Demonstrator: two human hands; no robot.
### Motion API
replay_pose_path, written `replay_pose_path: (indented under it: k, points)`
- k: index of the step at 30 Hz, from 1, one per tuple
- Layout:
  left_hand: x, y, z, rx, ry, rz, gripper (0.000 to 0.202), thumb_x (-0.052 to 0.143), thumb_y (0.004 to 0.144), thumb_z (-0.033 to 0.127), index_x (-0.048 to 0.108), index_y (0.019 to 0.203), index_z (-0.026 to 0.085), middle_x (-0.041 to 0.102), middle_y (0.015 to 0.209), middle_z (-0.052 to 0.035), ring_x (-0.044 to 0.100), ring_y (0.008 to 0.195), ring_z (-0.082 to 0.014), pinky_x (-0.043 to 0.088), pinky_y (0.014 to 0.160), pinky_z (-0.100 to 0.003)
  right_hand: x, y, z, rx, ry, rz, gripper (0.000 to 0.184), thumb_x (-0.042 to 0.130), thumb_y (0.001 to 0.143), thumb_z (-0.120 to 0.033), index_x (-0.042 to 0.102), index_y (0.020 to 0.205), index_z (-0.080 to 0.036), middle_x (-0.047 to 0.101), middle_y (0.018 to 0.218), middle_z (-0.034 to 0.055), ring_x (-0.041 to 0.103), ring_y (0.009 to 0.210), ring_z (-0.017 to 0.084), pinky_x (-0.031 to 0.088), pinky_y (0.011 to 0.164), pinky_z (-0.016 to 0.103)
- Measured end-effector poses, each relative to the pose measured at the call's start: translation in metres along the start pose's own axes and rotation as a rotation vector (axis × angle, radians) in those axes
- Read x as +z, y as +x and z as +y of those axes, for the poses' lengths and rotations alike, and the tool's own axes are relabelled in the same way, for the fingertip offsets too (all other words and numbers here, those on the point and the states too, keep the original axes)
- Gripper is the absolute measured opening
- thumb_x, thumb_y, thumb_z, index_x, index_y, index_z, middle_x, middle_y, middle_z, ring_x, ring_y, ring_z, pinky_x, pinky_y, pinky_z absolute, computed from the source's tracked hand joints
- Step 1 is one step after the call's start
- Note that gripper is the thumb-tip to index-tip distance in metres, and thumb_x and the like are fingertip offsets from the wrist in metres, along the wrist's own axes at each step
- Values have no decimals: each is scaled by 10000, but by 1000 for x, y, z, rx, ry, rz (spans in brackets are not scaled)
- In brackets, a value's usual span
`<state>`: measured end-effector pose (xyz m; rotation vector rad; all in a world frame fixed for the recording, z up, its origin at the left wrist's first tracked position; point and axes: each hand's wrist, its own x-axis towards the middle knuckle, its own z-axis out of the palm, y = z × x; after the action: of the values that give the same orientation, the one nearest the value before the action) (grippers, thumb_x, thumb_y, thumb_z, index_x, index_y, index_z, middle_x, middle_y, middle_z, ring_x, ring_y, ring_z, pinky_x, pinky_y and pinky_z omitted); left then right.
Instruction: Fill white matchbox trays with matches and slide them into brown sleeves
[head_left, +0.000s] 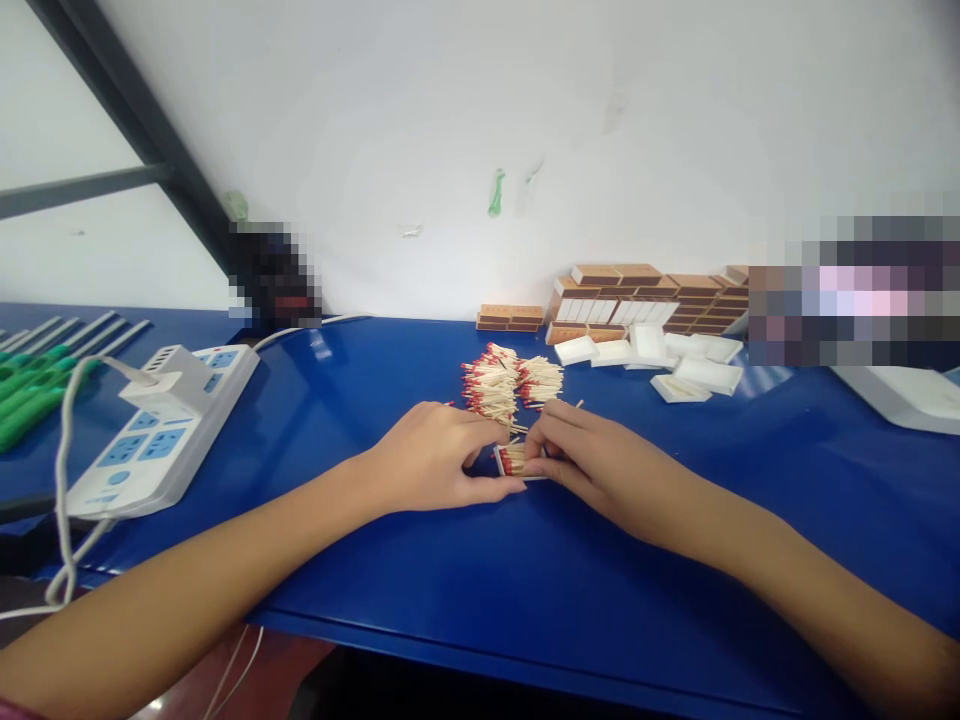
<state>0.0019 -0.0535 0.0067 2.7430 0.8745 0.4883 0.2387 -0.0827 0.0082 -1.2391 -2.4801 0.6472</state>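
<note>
A small white matchbox tray (498,461) lies on the blue table between my hands, with red-tipped matches (514,459) inside it. My left hand (439,455) curls around the tray's left end, thumb along the near side and fingers at the far side. Over the tray's right part, my right hand (592,450) is closed in a pinch at the matches; its fingertips hide what exactly is between them. Just beyond the hands sit two heaps of loose matches, a larger left heap (491,385) and a smaller right heap (541,380).
White matchbox trays (705,376) lie scattered at the back right, before stacked brown matchboxes (686,300). A smaller matchbox stack (510,318) stands against the wall. On the left are a white power strip (161,435) with a cable and several green-handled tools (37,395).
</note>
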Motion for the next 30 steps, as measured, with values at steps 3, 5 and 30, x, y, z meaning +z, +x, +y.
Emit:
replay_pose_path:
  k: [3,5,30]
  points:
    - [0,0,0,10,2,-2,345,677,915,522,683,830,188,632,660,45,598,604,-104,364,576,-257,-1,0,0,-2,37,-19,175,488,1044,-303,596,939,-213,621,998,63,595,834,186,476,732,337]
    - [1,0,0,23,2,2,340,681,913,523,694,843,191,638,668,42,602,613,-107,369,581,-258,-2,-1,0,-6,51,-34,198,491,1043,-310,600,909,-213,630,996,63,597,833,185,483,733,337]
    - [1,-1,-2,16,8,0,354,682,913,520,683,826,177,644,672,36,598,616,-114,355,588,-254,0,-5,0,47,-4,-90,244,405,1084,-334,580,967,-212,609,1034,52,578,860,197,446,776,361]
